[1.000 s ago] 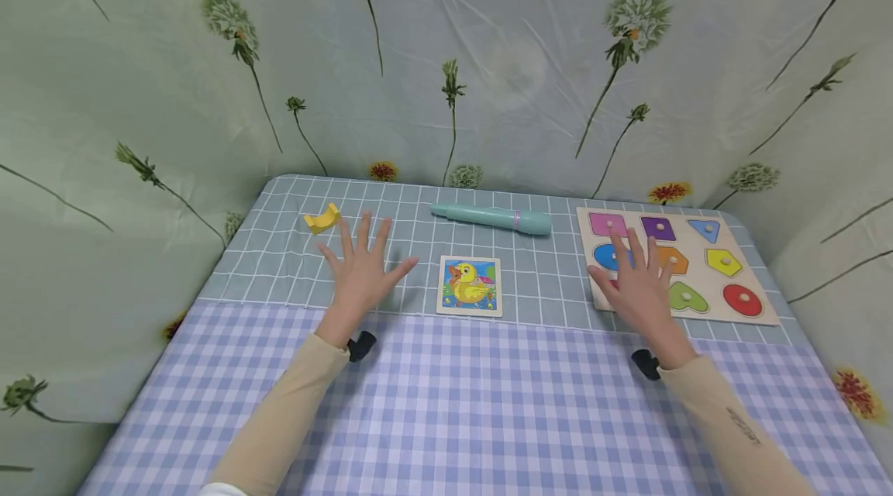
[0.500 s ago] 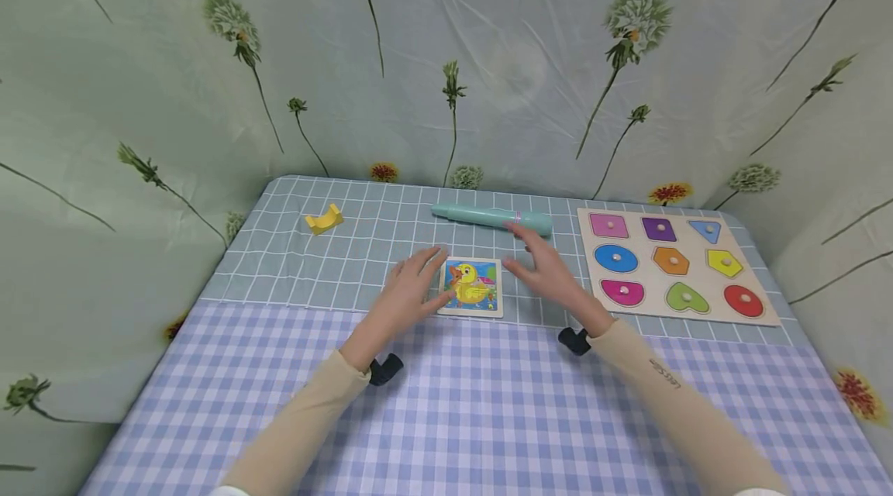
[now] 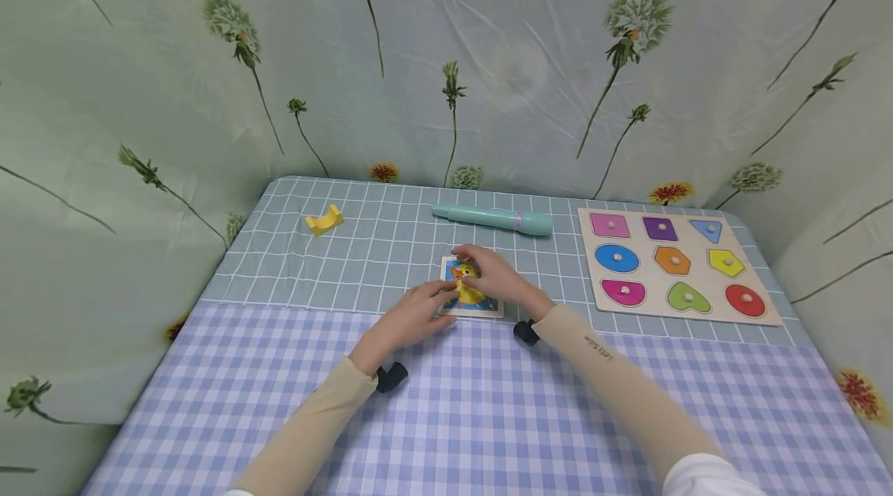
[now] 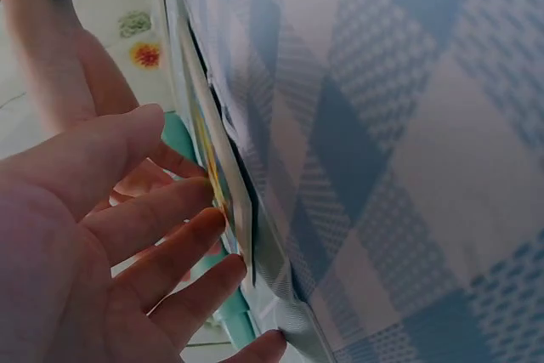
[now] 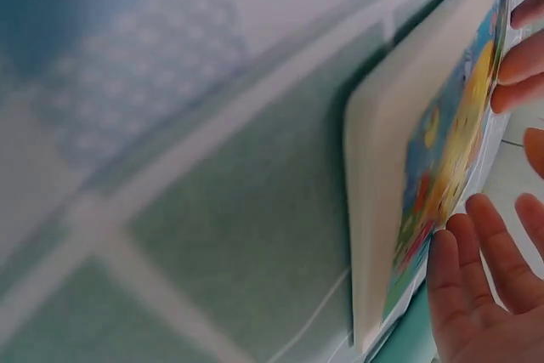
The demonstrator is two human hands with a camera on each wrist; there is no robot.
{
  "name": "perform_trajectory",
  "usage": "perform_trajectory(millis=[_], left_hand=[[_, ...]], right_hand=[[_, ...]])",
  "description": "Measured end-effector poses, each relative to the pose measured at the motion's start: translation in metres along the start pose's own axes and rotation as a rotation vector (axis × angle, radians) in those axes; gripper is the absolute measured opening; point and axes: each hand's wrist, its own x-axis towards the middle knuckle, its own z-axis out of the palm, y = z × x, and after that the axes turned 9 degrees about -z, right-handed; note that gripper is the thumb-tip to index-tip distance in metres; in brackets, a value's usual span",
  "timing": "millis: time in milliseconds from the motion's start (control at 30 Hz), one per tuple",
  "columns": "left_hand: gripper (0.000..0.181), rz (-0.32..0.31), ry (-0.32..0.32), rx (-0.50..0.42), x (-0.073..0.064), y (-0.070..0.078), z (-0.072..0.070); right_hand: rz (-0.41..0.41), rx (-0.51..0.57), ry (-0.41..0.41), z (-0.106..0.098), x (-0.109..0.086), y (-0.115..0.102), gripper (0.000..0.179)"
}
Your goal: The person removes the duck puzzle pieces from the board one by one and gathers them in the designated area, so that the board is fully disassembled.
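A small wooden duck puzzle lies flat at the middle of the table, partly covered by both hands. My left hand is at its left side, fingers extended and slightly bent. In the left wrist view those fingertips touch or nearly touch the puzzle face, next to its pale edge. My right hand reaches over the puzzle's upper right part. The right wrist view has its loosely bent fingers by the puzzle's far side. Neither hand grips anything that I can see.
A teal marker-shaped tube lies behind the puzzle. A yellow curved block is at the back left. On the right is a wooden shape-peg board. A checked cloth covers the table's front, with a patterned curtain behind.
Both hands have moved inward, the left from the left side and the right from over the peg board, to meet at the duck puzzle. The other things stay where they were.
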Motion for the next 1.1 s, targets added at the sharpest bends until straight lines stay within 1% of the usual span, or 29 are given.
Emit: perform_trajectory(millis=[233, 367, 500, 567, 633, 733, 833, 967, 1100], left_hand=[[0.044, -0.01, -0.007, -0.006, 0.001, 0.0, 0.0], [0.04, -0.017, -0.002, 0.023, 0.002, 0.004, -0.001], [0.033, 0.013, 0.036, 0.053, 0.003, 0.009, -0.001], [0.031, 0.029, 0.06, 0.057, 0.004, 0.01, -0.001], [0.029, 0.037, 0.075, 0.059, 0.004, 0.011, 0.0], [0.029, 0.033, 0.078, 0.065, 0.004, 0.011, 0.001], [0.031, 0.025, 0.063, 0.073, 0.003, 0.011, 0.001], [0.034, 0.022, 0.041, 0.071, 0.003, 0.011, 0.0], [0.04, 0.027, 0.019, 0.073, 0.002, 0.01, -0.001]], right_hand=[[0.069, -0.073, -0.033, 0.005, 0.008, -0.003, 0.043], [0.093, -0.132, -0.045, 0.007, 0.012, -0.009, 0.043], [0.106, -0.19, -0.056, 0.008, 0.014, -0.013, 0.04], [0.112, -0.192, -0.056, 0.008, 0.015, -0.014, 0.04], [0.117, -0.168, -0.055, 0.008, 0.017, -0.013, 0.039], [0.117, -0.107, -0.053, 0.007, 0.02, -0.009, 0.039], [0.121, -0.045, -0.063, 0.006, 0.022, -0.003, 0.038], [0.117, 0.002, -0.067, 0.005, 0.024, 0.003, 0.04], [0.146, 0.082, -0.024, 0.004, 0.024, 0.004, 0.044]])
